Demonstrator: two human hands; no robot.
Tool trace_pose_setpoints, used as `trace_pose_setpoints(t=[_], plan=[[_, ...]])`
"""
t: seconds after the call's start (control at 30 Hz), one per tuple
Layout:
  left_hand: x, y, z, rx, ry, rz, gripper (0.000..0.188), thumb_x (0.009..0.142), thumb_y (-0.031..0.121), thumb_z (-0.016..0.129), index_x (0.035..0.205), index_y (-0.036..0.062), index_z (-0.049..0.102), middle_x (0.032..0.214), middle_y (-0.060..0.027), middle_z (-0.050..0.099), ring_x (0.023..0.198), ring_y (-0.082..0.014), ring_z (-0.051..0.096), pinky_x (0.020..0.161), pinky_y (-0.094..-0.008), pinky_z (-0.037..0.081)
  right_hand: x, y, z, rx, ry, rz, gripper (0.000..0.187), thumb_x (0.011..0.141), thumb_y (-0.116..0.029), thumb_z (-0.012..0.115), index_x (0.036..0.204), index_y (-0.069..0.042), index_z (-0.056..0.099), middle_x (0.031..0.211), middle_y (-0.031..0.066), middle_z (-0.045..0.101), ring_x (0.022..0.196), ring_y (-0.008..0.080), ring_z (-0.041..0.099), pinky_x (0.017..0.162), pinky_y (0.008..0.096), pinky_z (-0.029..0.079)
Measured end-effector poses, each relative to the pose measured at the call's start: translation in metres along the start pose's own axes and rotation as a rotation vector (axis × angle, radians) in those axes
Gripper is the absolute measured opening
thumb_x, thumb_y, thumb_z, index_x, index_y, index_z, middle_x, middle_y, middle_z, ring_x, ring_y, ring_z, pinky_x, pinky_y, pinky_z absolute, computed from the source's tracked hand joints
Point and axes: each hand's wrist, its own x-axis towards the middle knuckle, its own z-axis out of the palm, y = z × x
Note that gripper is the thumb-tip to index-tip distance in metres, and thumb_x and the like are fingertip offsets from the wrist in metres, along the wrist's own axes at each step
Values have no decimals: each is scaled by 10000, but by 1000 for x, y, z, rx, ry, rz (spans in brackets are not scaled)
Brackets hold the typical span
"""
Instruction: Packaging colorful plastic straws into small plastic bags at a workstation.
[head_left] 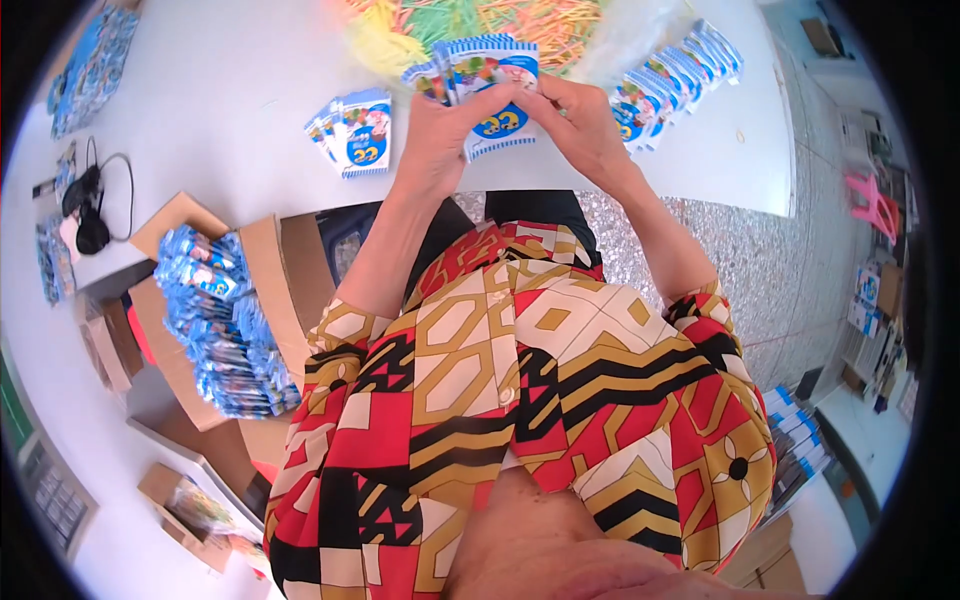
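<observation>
A fanned bunch of small blue-and-white printed packets [492,70] is held between both hands over the near part of the white table [240,100]. My left hand [437,135] grips the bunch from its left side, thumb across the front. My right hand [580,120] pinches the right edge, its thumb meeting the left one on the front packet. Left of my hands lies a small fan of the same packets [365,135]. A longer overlapping row of packets [675,85] lies to the right.
A heap of thin green, yellow and orange sticks [540,22] lies beyond my hands, beside clear plastic. An open cardboard box [290,260] full of blue packets stands at the left. More packets [95,65] and a black corded object [90,215] lie farther left. A pink stool [875,205] stands at the right.
</observation>
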Motion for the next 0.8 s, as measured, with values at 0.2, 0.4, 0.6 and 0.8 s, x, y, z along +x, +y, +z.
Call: trace_pose_setpoints(t=[0.2,0.4,0.6,0.8], plan=[[-2,0,-7,43,-2,35,214,755,91,749,930,-1,667,867,-38,670,757,-89,622,690,-235,502,0,-1,2,-154,-78,-32,207,925,-175,569,894,26,602,652,63,537,610,88,435,562,254,395],[-4,-1,-10,66,46,100,202,745,99,759,897,-3,675,810,-39,675,693,-76,619,634,-220,502,11,-5,-2,309,-65,77,173,909,-150,586,1016,-14,580,806,18,610,738,80,559,651,229,446],[-6,-2,-12,162,3,155,212,730,79,764,903,-4,674,813,-53,682,716,-96,640,650,-226,512,26,-20,-15,35,-186,99,179,894,-169,612,951,-1,637,794,16,628,734,68,555,642,213,423],[-10,10,-28,127,-71,2,283,743,59,751,1000,5,645,936,-76,670,790,-118,647,699,-248,531,41,-32,-13,-88,-221,-102,186,882,-169,621,969,-6,644,775,32,625,708,78,534,640,230,420]])
